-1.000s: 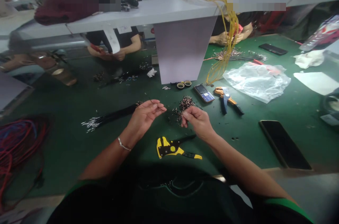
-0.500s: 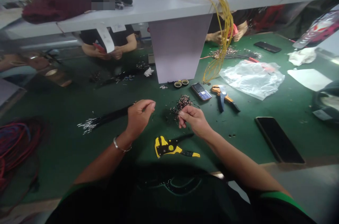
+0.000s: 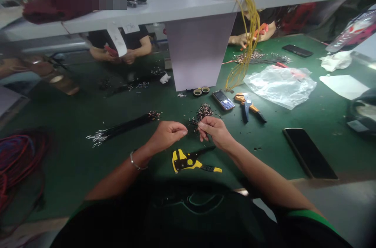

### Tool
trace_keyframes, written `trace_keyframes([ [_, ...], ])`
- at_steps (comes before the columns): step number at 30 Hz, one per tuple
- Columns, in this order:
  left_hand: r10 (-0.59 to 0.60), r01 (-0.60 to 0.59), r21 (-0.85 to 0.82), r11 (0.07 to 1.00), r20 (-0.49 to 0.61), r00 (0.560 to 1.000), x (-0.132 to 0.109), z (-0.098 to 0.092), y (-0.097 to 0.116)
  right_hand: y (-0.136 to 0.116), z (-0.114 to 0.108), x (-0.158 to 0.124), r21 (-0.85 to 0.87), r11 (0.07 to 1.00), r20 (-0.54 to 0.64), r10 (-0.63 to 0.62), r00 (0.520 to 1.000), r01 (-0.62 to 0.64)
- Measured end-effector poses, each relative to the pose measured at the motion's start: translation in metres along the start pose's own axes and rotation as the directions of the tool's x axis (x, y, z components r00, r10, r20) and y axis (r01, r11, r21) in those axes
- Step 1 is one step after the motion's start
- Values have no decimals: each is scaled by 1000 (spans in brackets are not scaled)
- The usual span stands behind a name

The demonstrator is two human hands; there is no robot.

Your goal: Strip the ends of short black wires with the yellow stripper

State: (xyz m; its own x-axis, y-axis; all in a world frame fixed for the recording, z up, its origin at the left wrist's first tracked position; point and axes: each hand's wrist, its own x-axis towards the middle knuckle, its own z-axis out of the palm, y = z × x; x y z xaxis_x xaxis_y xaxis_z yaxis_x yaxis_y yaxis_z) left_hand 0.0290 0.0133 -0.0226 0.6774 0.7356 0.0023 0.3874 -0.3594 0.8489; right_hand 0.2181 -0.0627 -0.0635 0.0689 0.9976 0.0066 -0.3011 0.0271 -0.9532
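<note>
My left hand [image 3: 169, 135] is closed in a pinch above the green table, and whatever its fingertips hold is too small to make out. Facing it, my right hand [image 3: 214, 132] pinches thumb to finger at the near edge of a pile of small dark pieces with coppery ends [image 3: 205, 111]. What the right fingertips hold is hidden. Left of my hands lies a bundle of black wires [image 3: 125, 126] with bare silvery ends at one side and coppery tips at the other. A yellow and black wire stripper [image 3: 189, 162] lies just below both hands.
Beyond the pile are a keypad phone [image 3: 223, 100] and an orange and blue hand tool [image 3: 248, 107]. A smartphone [image 3: 310, 154] lies right, a plastic bag [image 3: 280, 85] behind it. Yellow wires [image 3: 251, 25] hang from the shelf [image 3: 152, 9]. Coiled red cables [image 3: 20, 158] lie left. Two people work opposite.
My left hand has moved right and slightly down, away from the wire bundle and closer to my right hand, uncovering the coppery wire tips. My right hand has barely moved.
</note>
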Motion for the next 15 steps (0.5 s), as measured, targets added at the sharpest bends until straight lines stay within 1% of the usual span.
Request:
trace_keyframes([
  [2, -28, 28, -4, 1000, 27, 999, 0, -1, 1, 0, 0, 1, -1, 1000, -20, -6, 1000, 6],
  [4, -45, 45, 1, 999, 25, 999, 2, -3, 1, -1, 0, 3, -8, 1000, -54, -20, 998, 20],
  [7, -94, 94, 3, 996, -38, 995, 4, -7, 0, -3, -5, 7, -49, 998, -111, -35, 993, 29],
  [9, -136, 135, -12, 991, -72, 988, 6, -10, 1, -4, -11, 8, -144, 990, -112, -21, 993, 5],
  [10, -150, 148, -20, 989, -80, 986, 7, -12, 1, -4, -14, 7, -226, 974, -93, -10, 996, -12],
  [11, -154, 152, -26, 988, -85, 984, 8, -12, 1, -4, -16, 5, -331, 944, -65, 0, 998, -22],
  [12, -151, 149, -29, 988, -90, 984, 8, -13, 1, -4, -17, 1, -452, 892, -25, 8, 1000, -19],
  [13, -145, 143, -32, 989, -93, 985, 9, -13, 1, -4, -17, -5, -575, 818, 24, 17, 1000, 0],
  [15, -138, 135, -40, 990, -87, 987, 9, -13, 1, -5, -14, -20, -789, 607, 143, 23, 989, 100],
])
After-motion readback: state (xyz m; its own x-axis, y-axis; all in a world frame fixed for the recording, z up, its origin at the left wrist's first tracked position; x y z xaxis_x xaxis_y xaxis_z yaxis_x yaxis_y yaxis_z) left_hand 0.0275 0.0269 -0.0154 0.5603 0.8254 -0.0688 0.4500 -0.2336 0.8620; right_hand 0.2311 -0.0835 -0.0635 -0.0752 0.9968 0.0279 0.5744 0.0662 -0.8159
